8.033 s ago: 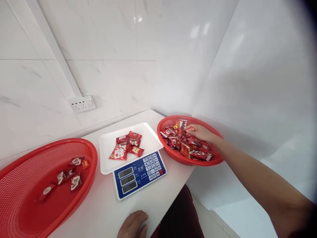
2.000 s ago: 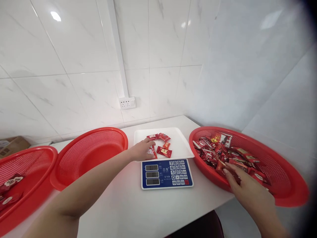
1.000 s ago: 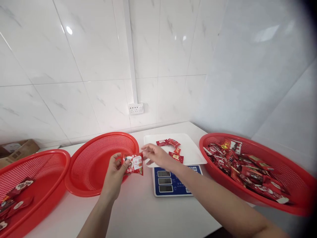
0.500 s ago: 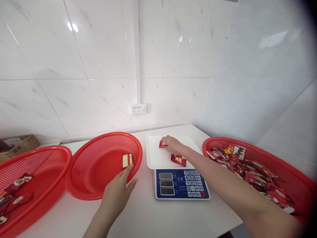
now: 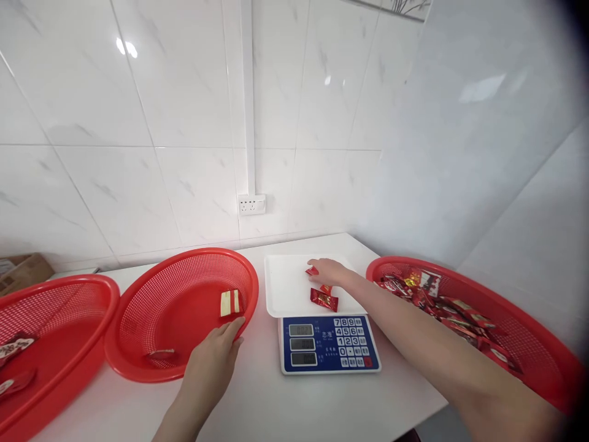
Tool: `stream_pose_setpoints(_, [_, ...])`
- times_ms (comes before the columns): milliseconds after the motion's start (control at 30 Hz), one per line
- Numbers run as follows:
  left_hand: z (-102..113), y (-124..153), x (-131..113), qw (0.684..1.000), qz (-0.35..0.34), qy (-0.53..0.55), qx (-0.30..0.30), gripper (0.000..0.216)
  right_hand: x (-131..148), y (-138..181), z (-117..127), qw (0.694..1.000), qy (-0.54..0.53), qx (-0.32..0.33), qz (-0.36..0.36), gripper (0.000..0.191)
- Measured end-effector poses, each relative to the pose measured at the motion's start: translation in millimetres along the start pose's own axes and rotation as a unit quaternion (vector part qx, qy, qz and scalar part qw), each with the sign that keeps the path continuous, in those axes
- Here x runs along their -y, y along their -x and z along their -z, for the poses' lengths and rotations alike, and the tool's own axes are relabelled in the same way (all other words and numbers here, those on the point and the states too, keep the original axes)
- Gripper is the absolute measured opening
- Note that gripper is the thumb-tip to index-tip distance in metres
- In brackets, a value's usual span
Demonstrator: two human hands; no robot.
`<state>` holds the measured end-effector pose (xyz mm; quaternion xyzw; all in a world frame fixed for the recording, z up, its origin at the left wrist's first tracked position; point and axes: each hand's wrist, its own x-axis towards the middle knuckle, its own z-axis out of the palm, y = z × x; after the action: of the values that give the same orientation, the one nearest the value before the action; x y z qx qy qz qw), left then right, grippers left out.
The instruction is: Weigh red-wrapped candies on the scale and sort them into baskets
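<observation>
The right hand is reaching over the white tray, its fingers bunching downward at a small red packet; the hand is covering the packet's far end, so whether the grip is pinching it or merely touching it, I cannot tell. Two more packets, a gold-lettered red packet and a partly covered packet, are lying near the tray's front edge, probably sitting there because the tray is serving as the pan of the scale. The left hand is resting at the near right rim of the middle basket, perhaps for steadying; its fingers are lying close together with the thumb standing slightly apart, and whether they are gripping the rim is not showing. Inside, a cream-and-red packet is leaning by the right wall, while a dark packet is blurring near the front. The right forearm is hiding part of the right basket and its heap of packets. The picture's edge is cutting off the left basket, and the scale's digits are showing too faintly for sure reading.
</observation>
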<state>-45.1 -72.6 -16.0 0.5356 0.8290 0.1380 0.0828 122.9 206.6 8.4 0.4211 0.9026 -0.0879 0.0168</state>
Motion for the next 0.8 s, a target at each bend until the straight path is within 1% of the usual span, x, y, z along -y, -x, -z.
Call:
stream_pose_setpoints(100, [1, 0, 0, 1.000, 0.003, 0.006, -0.001, 0.039, -3, 1, -7, 1.000, -0.006, -0.012, -0.016, 0.035])
stream_pose_setpoints(167, [0, -1, 1, 1.000, 0.000, 0.004, -0.008, 0.038, 4, -1, -5, 0.999, -0.026, -0.029, -0.021, 0.026])
stream_pose_setpoints(233, [-1, -1, 1, 1.000, -0.004, 0.001, -0.015, 0.038, 17, -3, 1, 0.997, -0.063, -0.044, -0.014, 0.022])
stream_pose_setpoints(333, [-2, -1, 1, 1.000, -0.004, -0.006, -0.024, 0.038, 41, -6, 15, 0.988, -0.137, -0.068, 0.034, 0.033])
stream_pose_setpoints(367, [-1, -1, 1, 1.000, -0.003, -0.006, -0.026, 0.038, 48, -5, 20, 0.979, -0.179, -0.074, 0.064, 0.037])
stream_pose_setpoints(433, [-1, 0, 2, 1.000, -0.001, -0.002, -0.028, 0.038, 56, -3, 29, 0.952, -0.269, -0.070, 0.128, 0.047])
stream_pose_setpoints(467, [-1, 0, 3, 1.000, -0.001, 0.001, -0.028, 0.038, 57, -1, 32, 0.945, -0.284, -0.060, 0.151, 0.052])
stream_pose_setpoints(500, [-1, 1, 4, 1.000, -0.001, 0.003, -0.030, 0.038, 54, 2, 34, 0.947, -0.271, -0.045, 0.165, 0.055])
stream_pose_setpoints(533, [-2, 1, 5, 0.999, -0.002, 0.006, -0.031, 0.037, 49, 5, 34, 0.958, -0.233, -0.025, 0.166, 0.055])
stream_pose_setpoints(600, [-3, 1, 8, 0.999, -0.006, 0.009, -0.034, 0.037, 33, 12, 30, 0.981, -0.125, 0.023, 0.145, 0.049])
stream_pose_setpoints(633, [-4, 1, 9, 0.999, -0.007, 0.010, -0.035, 0.037, 23, 16, 27, 0.986, -0.090, 0.047, 0.133, 0.046])
stream_pose_setpoints(700, [-4, 1, 10, 0.999, -0.008, 0.010, -0.035, 0.037, 4, 24, 17, 0.988, -0.067, 0.083, 0.113, 0.042])
stream_pose_setpoints(800, [-4, 0, 9, 1.000, -0.003, -0.005, -0.031, 0.038, -16, 34, 6, 0.991, -0.050, 0.086, 0.088, 0.042])
